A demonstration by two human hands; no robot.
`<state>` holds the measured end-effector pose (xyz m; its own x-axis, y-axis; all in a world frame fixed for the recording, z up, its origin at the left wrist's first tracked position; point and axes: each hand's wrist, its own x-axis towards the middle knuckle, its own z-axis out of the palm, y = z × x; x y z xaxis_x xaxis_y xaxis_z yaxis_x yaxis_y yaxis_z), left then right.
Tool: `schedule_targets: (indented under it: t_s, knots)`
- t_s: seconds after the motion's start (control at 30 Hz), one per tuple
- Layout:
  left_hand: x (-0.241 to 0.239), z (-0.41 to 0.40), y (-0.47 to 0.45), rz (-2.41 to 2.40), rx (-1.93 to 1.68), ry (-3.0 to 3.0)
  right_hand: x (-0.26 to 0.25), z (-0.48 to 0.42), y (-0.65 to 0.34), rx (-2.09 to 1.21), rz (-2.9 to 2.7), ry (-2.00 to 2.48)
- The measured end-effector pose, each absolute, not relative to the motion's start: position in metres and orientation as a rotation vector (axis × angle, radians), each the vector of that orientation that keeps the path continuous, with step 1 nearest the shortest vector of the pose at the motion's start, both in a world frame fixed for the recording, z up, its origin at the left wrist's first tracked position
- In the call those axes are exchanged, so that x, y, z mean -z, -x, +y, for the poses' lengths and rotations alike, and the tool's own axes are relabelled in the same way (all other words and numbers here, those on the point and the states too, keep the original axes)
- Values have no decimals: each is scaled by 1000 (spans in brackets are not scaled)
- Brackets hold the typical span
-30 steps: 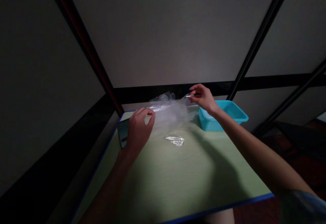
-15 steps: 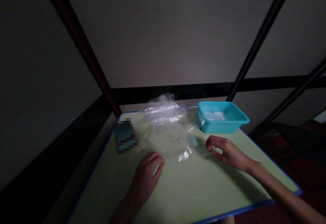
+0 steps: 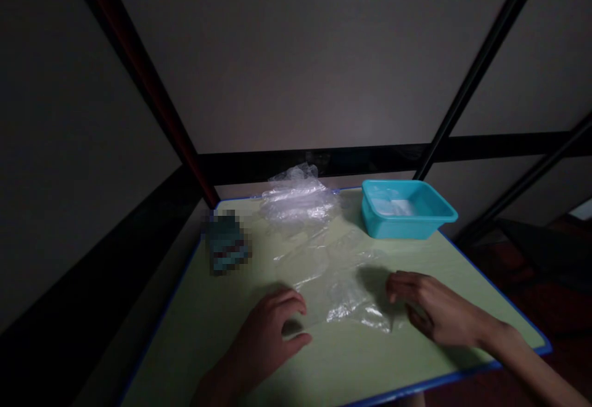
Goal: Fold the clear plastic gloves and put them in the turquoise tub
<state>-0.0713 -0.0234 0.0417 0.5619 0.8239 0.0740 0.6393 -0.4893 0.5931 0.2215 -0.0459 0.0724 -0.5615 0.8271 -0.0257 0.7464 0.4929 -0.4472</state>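
A clear plastic bag (image 3: 354, 299) lies spread flat and wrinkled on the table between my hands. Beside its left edge, my left hand (image 3: 272, 327) has its thumb and fingers apart, with nothing between them. My right hand (image 3: 428, 308) hovers by the bag's right end, fingers bent downward and the thumb apart from them; I see nothing held in it. Behind the bag sits a crumpled heap of clear plastic bags (image 3: 298, 200). The turquoise plastic basin (image 3: 404, 228) at the back right contains something pale and flat (image 3: 395, 208).
A dark, pixelated item (image 3: 226, 243) lies at the table's left side. The pale green table (image 3: 296, 376) has a blue edge, and a panelled wall (image 3: 296, 74) rises right behind it.
The clear bag now lies wider and closer to me. My right hand has moved nearer and slightly right, and the left hand's fingers have spread. The small bluish piece near the bag is no longer visible.
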Motion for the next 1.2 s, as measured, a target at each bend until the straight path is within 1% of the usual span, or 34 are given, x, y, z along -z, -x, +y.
schedule_targets:
  t_s: [0.13, 0.33, 0.53, 0.6, 0.7, 0.83, 0.9, 0.97, 1.07, 1.13, 1.2]
  knots:
    - [-33, -17, 67, 1260, -490, -2391, -75, -25, -195, -660, -2495, 1202]
    - [-12, -9, 63, 1266, -296, -2642, -52, 9, -162, -672, -2581, 1157]
    - [-14, -9, 64, 1275, -203, -2617, -54, 12, -180, -784, -2709, 1147]
    - [-14, -8, 64, 1275, -200, -2607, -55, 9, -194, -770, -2749, 1176]
    - [-12, -7, 66, 1269, -185, -2607, -57, 0, -216, -644, -2819, 1286]
    - [-16, -7, 65, 1284, -203, -2614, -71, -7, -232, -330, -2825, 1527]
    - [-22, -7, 60, 1288, -238, -2631, -81, -6, -225, -148, -2730, 1624]
    - [-28, -5, 50, 1282, -286, -2665, -87, -2, -203, -67, -2547, 1643]
    - [-27, 1, 33, 1302, -351, -2714, -77, 4, -154, -252, -2256, 1416]
    - [-18, 6, 24, 1310, -342, -2749, -58, 6, -123, -315, -2232, 1295]
    - [-6, 10, 21, 1341, -325, -2789, -34, 7, -105, -344, -2273, 1274]
